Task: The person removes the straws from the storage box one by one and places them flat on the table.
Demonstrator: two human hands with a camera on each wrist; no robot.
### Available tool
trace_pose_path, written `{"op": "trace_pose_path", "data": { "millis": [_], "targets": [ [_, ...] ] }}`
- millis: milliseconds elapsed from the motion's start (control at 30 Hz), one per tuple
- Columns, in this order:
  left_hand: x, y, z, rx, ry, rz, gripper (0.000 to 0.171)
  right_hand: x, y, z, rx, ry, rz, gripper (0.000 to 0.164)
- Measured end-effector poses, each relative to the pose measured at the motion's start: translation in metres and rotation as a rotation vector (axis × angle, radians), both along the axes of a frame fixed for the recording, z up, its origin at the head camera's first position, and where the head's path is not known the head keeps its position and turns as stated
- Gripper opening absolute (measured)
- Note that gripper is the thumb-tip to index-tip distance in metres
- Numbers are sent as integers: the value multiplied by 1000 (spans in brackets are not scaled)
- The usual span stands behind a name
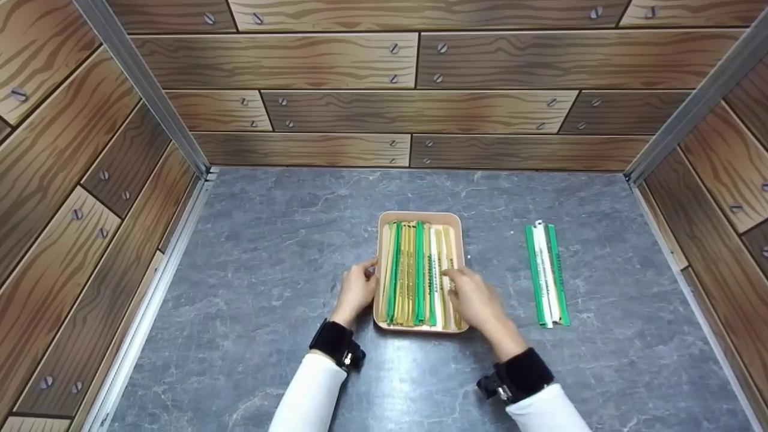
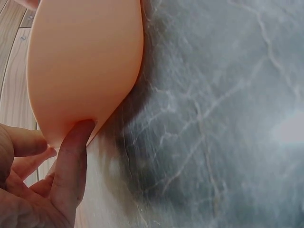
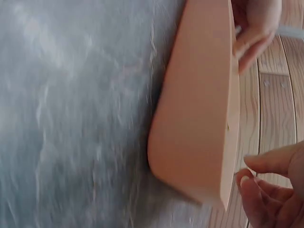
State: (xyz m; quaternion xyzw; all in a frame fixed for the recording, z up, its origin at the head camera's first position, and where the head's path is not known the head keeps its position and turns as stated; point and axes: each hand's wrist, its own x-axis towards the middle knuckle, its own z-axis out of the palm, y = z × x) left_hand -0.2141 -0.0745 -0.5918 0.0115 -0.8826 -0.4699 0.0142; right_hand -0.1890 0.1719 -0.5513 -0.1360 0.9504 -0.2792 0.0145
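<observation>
A peach-coloured tray [image 1: 384, 217] with rounded corners sits in front of me in the head view. Long slim stick packets [image 1: 407, 270] in green, gold and white lie lengthwise inside it, several with dark printing. At the tray's left side my left hand [image 1: 356, 293] holds it, the thumb [image 2: 76, 147] against the outer wall and other fingers by the rim. Over the tray's right edge is my right hand [image 1: 477, 297], its fingertips above the rightmost packets. Thumb and forefinger are bent close together in the right wrist view, with nothing visible between them.
To the right of the tray, a small group of green and white stick packets [image 1: 545, 273] lies on the grey marbled table [image 1: 270, 240]. Wood-patterned walls [image 1: 408, 111] enclose the left, back and right sides, with metal strips [image 1: 162, 264] along the edges.
</observation>
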Motion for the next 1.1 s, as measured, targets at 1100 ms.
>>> {"op": "trace_pose_path", "data": {
  "millis": [1100],
  "targets": [
    [0, 0, -3, 15, 4, 3, 41, 4, -30, -25, 303, 0, 22, 24]
  ]
}}
